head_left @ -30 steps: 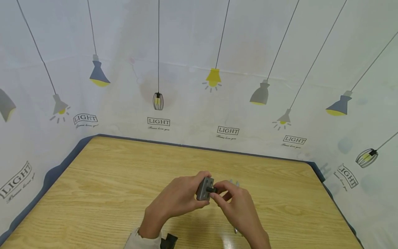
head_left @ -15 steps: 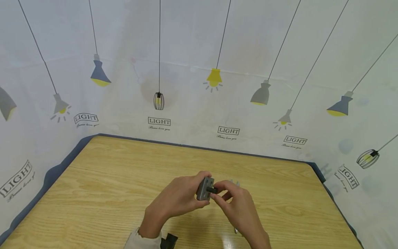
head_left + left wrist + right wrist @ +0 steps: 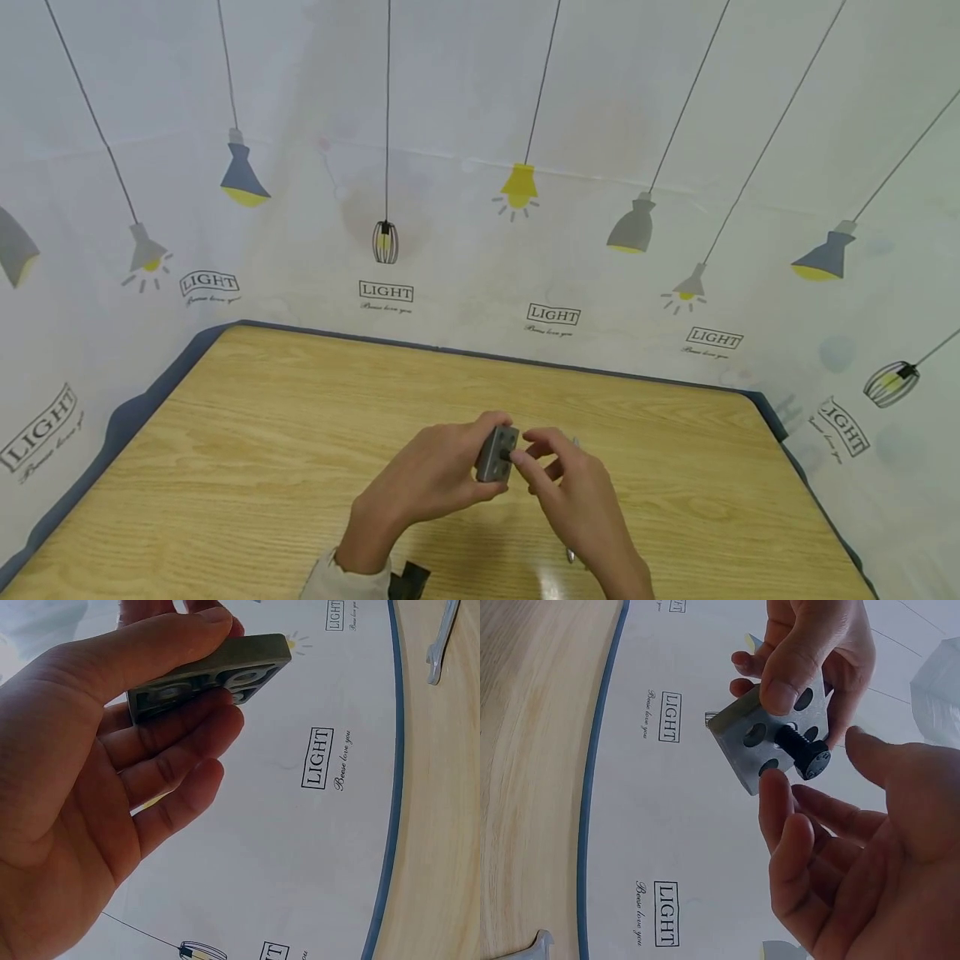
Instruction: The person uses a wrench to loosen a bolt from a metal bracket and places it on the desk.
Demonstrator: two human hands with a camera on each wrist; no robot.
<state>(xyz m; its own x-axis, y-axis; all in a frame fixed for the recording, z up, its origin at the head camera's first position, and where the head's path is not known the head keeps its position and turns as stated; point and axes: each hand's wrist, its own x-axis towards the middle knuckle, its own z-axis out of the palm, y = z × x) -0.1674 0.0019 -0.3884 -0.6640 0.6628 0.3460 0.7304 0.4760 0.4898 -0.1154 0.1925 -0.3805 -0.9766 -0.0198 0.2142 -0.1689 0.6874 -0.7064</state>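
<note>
While gripping the block (image 3: 769, 742) in the left hand (image 3: 427, 483), bolt (image 3: 804, 752) sticking out toward the released right hand (image 3: 573, 500), fingertips (image 3: 774, 785) just beside its head.

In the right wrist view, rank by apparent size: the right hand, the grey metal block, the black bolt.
1. Right hand, though nearest the camera, so enlarged.
2. Grey metal block, held by the left hand.
3. Black bolt, sitting in one of the block's holes.
</note>
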